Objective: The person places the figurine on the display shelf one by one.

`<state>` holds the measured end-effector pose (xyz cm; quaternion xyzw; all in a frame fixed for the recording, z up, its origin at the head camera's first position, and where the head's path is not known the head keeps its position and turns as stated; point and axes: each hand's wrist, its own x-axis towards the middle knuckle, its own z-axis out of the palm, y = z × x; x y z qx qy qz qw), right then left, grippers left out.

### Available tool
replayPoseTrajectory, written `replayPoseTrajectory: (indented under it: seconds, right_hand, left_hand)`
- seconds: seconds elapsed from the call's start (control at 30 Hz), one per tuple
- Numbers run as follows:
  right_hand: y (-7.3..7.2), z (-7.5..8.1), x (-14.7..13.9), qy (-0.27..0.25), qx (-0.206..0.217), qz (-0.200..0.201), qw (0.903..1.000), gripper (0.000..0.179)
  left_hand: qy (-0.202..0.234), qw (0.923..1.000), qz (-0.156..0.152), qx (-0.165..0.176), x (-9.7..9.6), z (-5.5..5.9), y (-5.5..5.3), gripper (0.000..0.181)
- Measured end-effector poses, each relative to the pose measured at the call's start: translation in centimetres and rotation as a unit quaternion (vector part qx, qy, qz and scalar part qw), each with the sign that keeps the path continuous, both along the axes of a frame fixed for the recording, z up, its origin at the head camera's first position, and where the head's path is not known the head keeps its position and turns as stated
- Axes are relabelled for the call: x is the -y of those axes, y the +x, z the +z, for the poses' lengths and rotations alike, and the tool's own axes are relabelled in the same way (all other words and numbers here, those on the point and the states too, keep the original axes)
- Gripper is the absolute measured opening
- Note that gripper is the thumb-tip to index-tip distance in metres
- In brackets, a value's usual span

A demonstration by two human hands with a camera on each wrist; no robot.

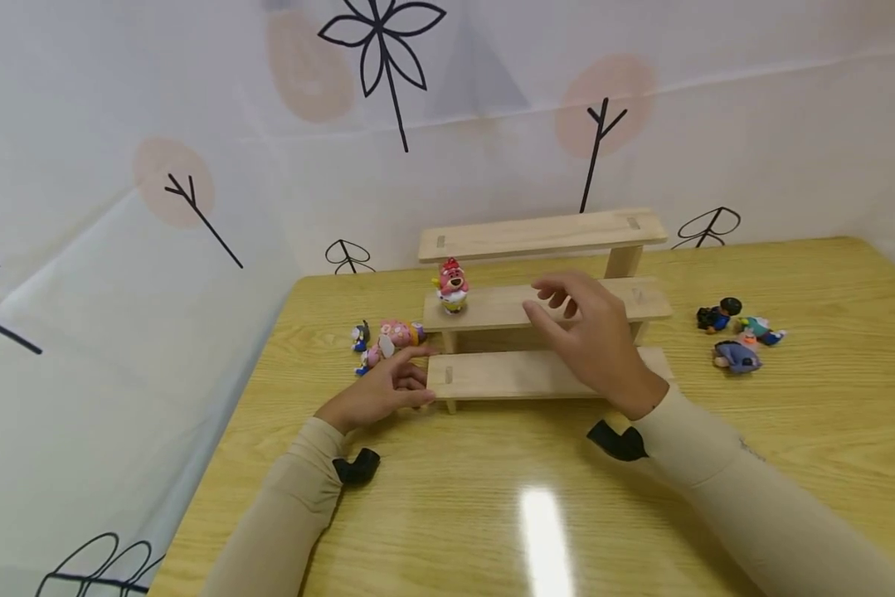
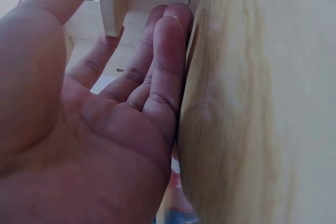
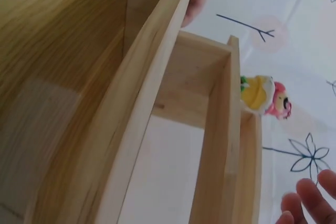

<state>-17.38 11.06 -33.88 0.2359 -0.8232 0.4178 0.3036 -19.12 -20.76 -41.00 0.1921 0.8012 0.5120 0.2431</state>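
A three-tier wooden shelf [image 1: 514, 373] stands on the table. My left hand [image 1: 383, 390] grips the left end of its lowest board, thumb at the front corner and index finger at the back corner. In the left wrist view that board's end [image 2: 110, 11] lies between thumb and index finger, while the other fingers [image 2: 169, 51] bend near the tabletop. A pink bear figurine [image 1: 453, 286] with a white and yellow base stands upright at the left of the middle tier. Over the middle and lowest tiers hovers my right hand [image 1: 592, 340], holding nothing, fingers loosely bent.
Several small figurines [image 1: 398, 333] lie on the table left of the shelf, close to my left hand. Another group, including a blue-grey figurine [image 1: 736, 356], lies to the right. Behind the wooden table [image 1: 447, 497] hangs a white printed cloth [image 1: 492, 166].
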Motion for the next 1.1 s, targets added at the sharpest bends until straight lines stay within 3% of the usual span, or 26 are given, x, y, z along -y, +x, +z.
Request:
replayPoseTrajectory:
  seconds: [0.3,0.57,0.8,1.1]
  right_hand:
    - [1.2,-0.1,-3.1,0.015,-0.061,-0.026,0.9977,0.021]
    - [0.9,-0.8,-6.5,0.018,-0.068,-0.068,0.9952,0.023]
    - [-0.6,-1.0,-9.8,-0.02,-0.054,-0.117,0.9914,0.019]
    - [-2.1,-1.5,-13.4,-0.026,-0.007,-0.175,0.9842,0.03]
  left_hand:
    - [0.008,1.0,-0.002,0.002,0.1,-0.2,0.0,0.068]
    - [0.014,0.9999,-0.004,0.001,0.2,-0.3,0.0,0.068]
    - [0.005,1.0,-0.002,0.0,0.2,-0.1,-0.1,0.069]
    - [0.01,0.9999,-0.006,0.003,0.2,-0.1,-0.2,0.07]
